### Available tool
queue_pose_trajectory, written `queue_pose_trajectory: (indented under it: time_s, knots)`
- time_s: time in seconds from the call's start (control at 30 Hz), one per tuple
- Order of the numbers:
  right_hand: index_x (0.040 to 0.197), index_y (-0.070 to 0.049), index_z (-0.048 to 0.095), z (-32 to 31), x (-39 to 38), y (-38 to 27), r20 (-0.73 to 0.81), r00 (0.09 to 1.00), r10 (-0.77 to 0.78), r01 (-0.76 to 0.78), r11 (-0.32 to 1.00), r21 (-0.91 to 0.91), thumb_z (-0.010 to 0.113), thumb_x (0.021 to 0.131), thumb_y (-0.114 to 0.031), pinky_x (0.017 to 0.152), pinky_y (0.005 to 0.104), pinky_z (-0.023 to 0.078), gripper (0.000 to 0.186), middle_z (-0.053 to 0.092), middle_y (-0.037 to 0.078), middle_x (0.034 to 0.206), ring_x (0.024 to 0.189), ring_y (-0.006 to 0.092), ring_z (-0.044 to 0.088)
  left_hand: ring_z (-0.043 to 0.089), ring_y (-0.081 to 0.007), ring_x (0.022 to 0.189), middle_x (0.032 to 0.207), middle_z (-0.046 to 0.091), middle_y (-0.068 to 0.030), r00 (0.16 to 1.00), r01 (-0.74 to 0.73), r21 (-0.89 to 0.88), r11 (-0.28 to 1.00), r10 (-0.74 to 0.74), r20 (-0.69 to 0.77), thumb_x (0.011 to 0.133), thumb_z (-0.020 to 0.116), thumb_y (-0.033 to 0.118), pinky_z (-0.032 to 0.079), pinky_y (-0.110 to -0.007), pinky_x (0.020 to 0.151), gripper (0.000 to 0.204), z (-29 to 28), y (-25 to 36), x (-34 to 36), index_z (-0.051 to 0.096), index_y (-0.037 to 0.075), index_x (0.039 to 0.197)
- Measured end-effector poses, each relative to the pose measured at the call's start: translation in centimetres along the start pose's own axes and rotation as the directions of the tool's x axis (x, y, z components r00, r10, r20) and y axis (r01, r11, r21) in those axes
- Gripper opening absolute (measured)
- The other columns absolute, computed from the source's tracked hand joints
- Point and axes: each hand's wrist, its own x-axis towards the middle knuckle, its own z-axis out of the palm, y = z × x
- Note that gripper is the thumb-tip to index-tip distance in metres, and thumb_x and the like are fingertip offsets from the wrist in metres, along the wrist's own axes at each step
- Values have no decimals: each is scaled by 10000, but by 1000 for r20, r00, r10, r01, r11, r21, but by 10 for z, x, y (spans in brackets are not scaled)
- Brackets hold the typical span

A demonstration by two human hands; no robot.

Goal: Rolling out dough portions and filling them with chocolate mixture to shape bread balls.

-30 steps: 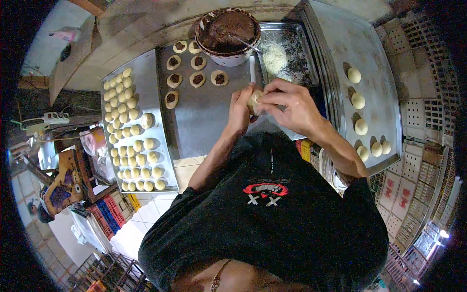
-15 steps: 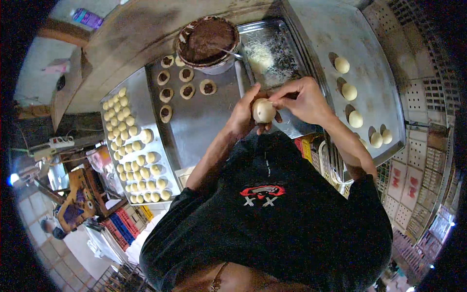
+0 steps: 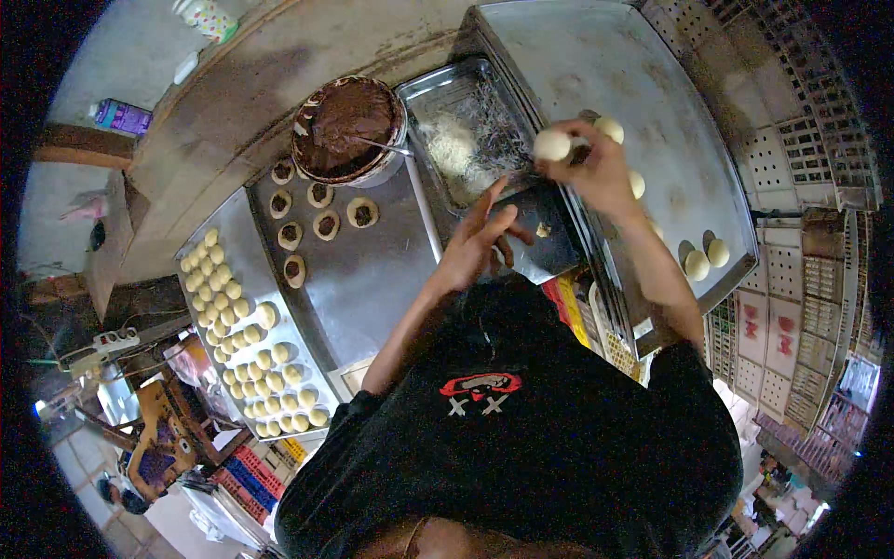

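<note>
My right hand (image 3: 596, 168) grips a pale, smooth dough ball (image 3: 551, 146) above the left edge of the right-hand metal tray (image 3: 670, 93); some motion blur shows. Several finished-looking round balls, among them one ball (image 3: 697, 265), sit on that tray. My left hand (image 3: 477, 244) is empty, fingers apart, in front of my chest beside a dark box-like surface (image 3: 538, 222) with a small dough scrap on it. Ahead of it lies a tray (image 3: 428, 79) of white shreds. A tub of brown filling (image 3: 349, 126) with a spoon in it stands to the left.
Flattened dough rounds topped with brown filling, such as one round (image 3: 362, 212), lie on the middle tray (image 3: 363, 298). Several rows of small dough balls (image 3: 265, 382) fill the left tray. A power strip (image 3: 116, 340) and stacked plastic crates (image 3: 247, 480) are at the left; perforated crates (image 3: 768, 335) stand at the right.
My right hand has carried the dough ball away from my left hand, right and forward to the right tray. My left hand has let go and its fingers have spread. The view has shifted.
</note>
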Motion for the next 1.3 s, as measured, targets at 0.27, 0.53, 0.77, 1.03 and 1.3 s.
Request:
queue_pose_trajectory:
  time_s: [0.27,0.53,0.77,1.03,1.3]
  knots:
    - [1128,-66,640,-41,114,87,-228,971,-74,-58,851,-522,778,706,-421,775,402,538,569,691,179,984,885,340,673,584,-144,571,870,665,-126,857,-77,157,985,146,-494,945,559,271,454,-267,471,607,-103,-65,-48,295,73,1453]
    - [1047,-81,686,-40,130,104,-75,958,-277,130,651,-748,674,797,-316,783,468,523,343,663,171,1049,887,369,656,637,-388,855,973,650,-218,415,537,647,541,499,-761,876,575,196,517,-430,721,547,-261,-144,-110,416,47,1378]
    - [1033,-119,694,39,127,40,-237,855,-461,230,747,-624,669,773,-167,777,428,530,266,677,146,1006,866,353,658,520,-443,1084,1328,439,-246,507,744,665,-58,697,-507,817,581,156,456,-507,888,432,-343,-137,-79,591,117,1247]
    - [1031,-88,672,183,125,45,139,884,-447,347,427,-835,724,739,-174,877,446,495,308,663,188,1018,971,389,628,458,-413,1135,1153,545,-204,595,366,931,1,769,-235,808,557,91,380,-522,961,275,-381,-141,-85,648,88,1068]
    - [1011,-60,665,226,111,157,258,966,-19,163,818,-552,758,699,-207,791,422,536,356,672,146,982,928,332,654,579,-297,1057,1104,585,-173,641,-353,-31,935,218,-736,902,516,34,482,-419,896,357,-212,-75,-110,415,102,1238]
